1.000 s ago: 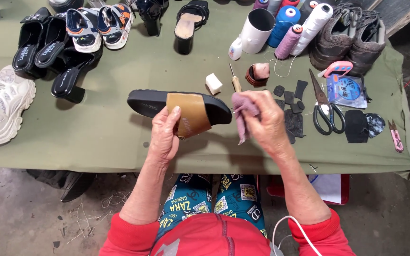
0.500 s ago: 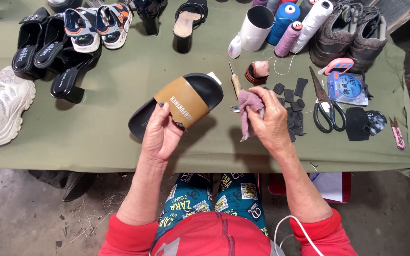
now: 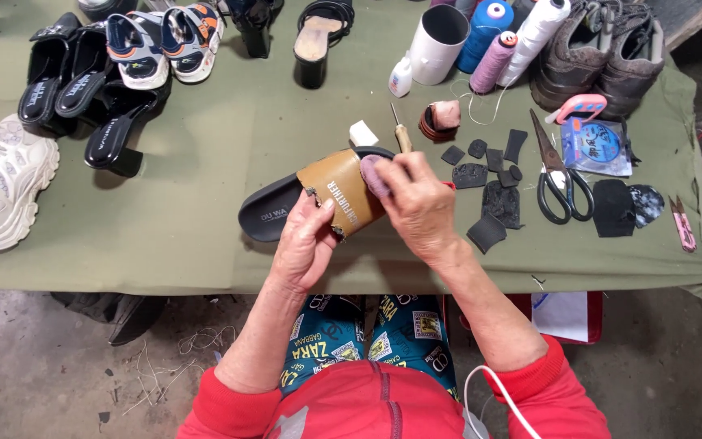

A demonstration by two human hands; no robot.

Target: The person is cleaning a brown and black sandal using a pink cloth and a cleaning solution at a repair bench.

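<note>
I see my left hand (image 3: 306, 244) gripping the slipper (image 3: 318, 195) above the worktop (image 3: 205, 138); my right hand (image 3: 420, 203) pinches a pink cloth (image 3: 375, 175) against its strap.

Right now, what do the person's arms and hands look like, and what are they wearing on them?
Both arms are bare from the elbow down, with bright red sleeves pushed up around the elbows. The left hand and the right hand wear no gloves, and no rings or watch show. A thin white cable loops beside the right sleeve.

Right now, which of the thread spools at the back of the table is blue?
The blue spool with a white cap stands between the white cylinder and the white spool; the pink spool stands just in front of it.
</note>
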